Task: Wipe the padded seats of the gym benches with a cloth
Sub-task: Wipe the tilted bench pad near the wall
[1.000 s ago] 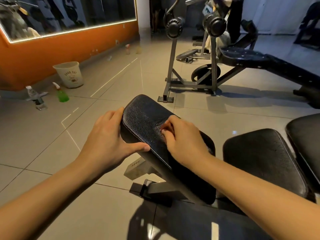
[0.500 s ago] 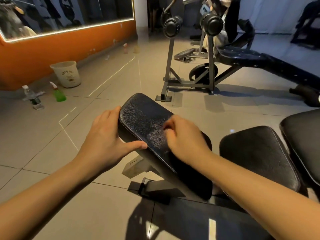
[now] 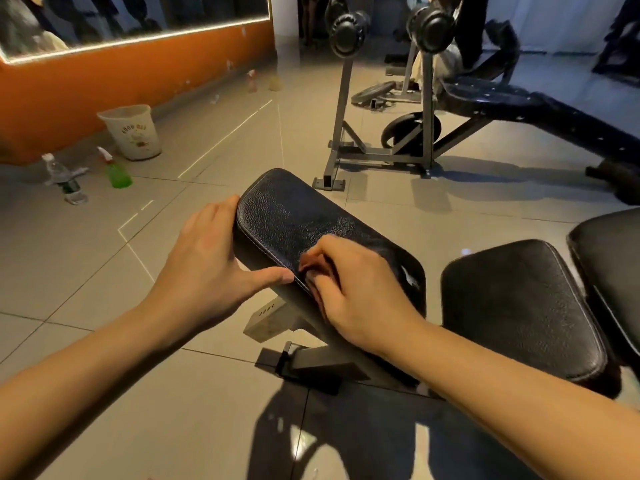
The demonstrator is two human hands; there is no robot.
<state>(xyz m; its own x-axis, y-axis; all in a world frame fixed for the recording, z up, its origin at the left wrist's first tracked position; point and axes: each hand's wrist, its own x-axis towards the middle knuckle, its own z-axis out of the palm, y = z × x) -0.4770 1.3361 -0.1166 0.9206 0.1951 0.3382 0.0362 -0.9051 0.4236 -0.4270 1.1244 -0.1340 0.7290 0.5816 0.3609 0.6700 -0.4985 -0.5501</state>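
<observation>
Front pad, gripped by left hand, is wiped with cloth clutched in right hand; adjoining pad is judged outstanding.

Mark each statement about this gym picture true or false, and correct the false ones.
1. The right hand holds a cloth against the padded seat. True.
2. The left hand lies flat on the floor. False: it holds the padded seat's left edge.
3. A green spray bottle stands on the floor near a pale bucket. True.
4. The cloth is draped over the bucket's rim. False: it is under the right hand's fingers on the padded seat.
</observation>
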